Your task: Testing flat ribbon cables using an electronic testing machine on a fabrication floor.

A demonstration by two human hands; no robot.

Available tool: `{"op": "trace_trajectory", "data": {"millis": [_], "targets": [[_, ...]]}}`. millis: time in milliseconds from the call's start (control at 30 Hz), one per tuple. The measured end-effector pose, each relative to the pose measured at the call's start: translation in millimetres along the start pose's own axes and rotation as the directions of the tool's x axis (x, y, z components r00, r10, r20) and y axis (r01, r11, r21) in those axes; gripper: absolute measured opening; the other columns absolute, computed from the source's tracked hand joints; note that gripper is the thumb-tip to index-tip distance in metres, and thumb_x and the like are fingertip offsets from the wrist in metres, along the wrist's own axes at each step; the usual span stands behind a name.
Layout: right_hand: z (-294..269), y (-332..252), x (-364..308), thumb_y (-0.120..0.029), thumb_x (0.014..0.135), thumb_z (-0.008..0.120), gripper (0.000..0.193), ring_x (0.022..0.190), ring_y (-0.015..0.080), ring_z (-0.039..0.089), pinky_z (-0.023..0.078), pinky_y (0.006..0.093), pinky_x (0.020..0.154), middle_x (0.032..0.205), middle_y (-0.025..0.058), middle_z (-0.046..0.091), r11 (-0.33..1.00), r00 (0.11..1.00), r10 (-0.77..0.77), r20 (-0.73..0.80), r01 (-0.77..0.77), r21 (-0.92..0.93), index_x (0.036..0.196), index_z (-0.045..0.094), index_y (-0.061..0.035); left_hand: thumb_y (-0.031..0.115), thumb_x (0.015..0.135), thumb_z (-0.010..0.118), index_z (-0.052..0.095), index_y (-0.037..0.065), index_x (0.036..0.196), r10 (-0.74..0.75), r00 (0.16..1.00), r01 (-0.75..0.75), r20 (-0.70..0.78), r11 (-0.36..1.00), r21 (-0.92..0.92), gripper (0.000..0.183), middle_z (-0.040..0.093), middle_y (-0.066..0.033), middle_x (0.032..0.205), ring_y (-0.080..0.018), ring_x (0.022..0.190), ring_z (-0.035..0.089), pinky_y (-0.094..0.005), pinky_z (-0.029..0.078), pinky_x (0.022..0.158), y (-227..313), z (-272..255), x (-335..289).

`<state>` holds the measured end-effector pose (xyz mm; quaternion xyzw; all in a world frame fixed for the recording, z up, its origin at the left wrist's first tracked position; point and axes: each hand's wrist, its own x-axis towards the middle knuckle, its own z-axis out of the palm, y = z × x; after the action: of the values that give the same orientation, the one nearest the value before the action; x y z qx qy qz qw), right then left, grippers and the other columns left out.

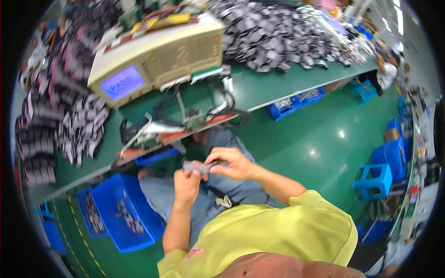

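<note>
A small grey piece, flat and oblong, is held between my two hands above my lap, in front of the bench edge. My left hand is closed around its left end, the thumb lying against it. Fingers of my right hand pinch the other end, where something dark shows; the details are blurred. Just beyond my hands, a test fixture with cables, clips and orange-red parts sits along the bench edge. Behind it stands a beige test instrument with a lit bluish-purple screen.
Grey pieces lie in a large heap at the back right and in stacks on the left of the green bench. A blue bin of pieces stands at lower left. Blue stools and seated people are off to the right.
</note>
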<state>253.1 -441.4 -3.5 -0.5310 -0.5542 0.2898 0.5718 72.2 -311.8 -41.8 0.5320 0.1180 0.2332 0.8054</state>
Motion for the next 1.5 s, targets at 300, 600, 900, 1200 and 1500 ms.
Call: {"op": "trace_trajectory", "data": {"millis": [300, 600, 900, 1200, 1500], "targets": [[-18, 6, -13, -0.008, 0.098, 0.075, 0.034, 0.098, 0.0151, 0.066, 0.055, 0.0272, 0.082, 0.112, 0.0063, 0.068, 0.967, 0.984, 0.179, 0.011, -0.178, 0.181, 0.13, 0.068, -0.0021, 0.009, 0.101, 0.071, 0.064, -0.002, 0.136, -0.155, 0.986, 0.166, 0.069, 0.962, -0.217, 0.037, 0.072, -0.0062, 0.113, -0.0152, 0.097, 0.069, -0.0302, 0.056, 0.089, 9, -12, 12], [-12, 12, -14, -0.003, 0.093, 0.08, 0.02, 0.087, 0.0096, 0.058, 0.048, 0.0258, 0.074, 0.101, 0.0031, 0.062, 0.952, 0.986, 0.145, -0.083, -0.116, 0.283, 0.104, 0.065, -0.0014, -0.004, 0.087, 0.083, 0.066, 0.002, 0.094, 0.071, 0.997, -0.07, -0.008, 0.997, 0.033, 0.019, 0.062, -0.0015, 0.094, -0.0083, 0.082, 0.058, -0.025, 0.048, 0.074, 15, -14, 7], [-20, 5, -5, -0.003, 0.087, 0.085, 0.024, 0.087, 0.0127, 0.061, 0.051, 0.0285, 0.078, 0.099, 0.0053, 0.064, 0.989, 0.99, 0.095, -0.102, -0.082, 0.124, 0.1, 0.065, -0.0016, -0.007, 0.087, 0.08, 0.066, 0.0, 0.097, 0.162, 0.985, -0.152, -0.053, 0.975, 0.162, 0.018, 0.066, -0.0061, 0.101, -0.0131, 0.093, 0.064, -0.0276, 0.052, 0.083, 15, -6, 13], [-11, -1, 5, -0.002, 0.082, 0.087, 0.024, 0.087, 0.0159, 0.068, 0.055, 0.0298, 0.079, 0.097, 0.0073, 0.07, 0.998, 0.999, 0.011, -0.046, -0.008, 0.061, 0.098, 0.068, -0.0023, -0.014, 0.087, 0.075, 0.066, -0.002, 0.102, 0.208, 0.977, -0.211, 0.04, 0.955, 0.207, 0.022, 0.066, -0.0118, 0.104, -0.0174, 0.095, 0.065, -0.0289, 0.053, 0.085, 19, -3, 14], [-10, 5, 0, -0.006, 0.089, 0.081, 0.034, 0.104, 0.0194, 0.069, 0.055, 0.0315, 0.089, 0.113, 0.0105, 0.071, 0.985, 0.997, 0.075, -0.015, -0.072, 0.155, 0.121, 0.069, -0.001, -0.011, 0.086, 0.077, 0.068, -0.001, 0.103, 0.189, 0.981, -0.192, 0.031, 0.963, 0.19, 0.022, 0.068, -0.0109, 0.107, -0.017, 0.098, 0.067, -0.0302, 0.055, 0.087, 18, -6, 11]]}}
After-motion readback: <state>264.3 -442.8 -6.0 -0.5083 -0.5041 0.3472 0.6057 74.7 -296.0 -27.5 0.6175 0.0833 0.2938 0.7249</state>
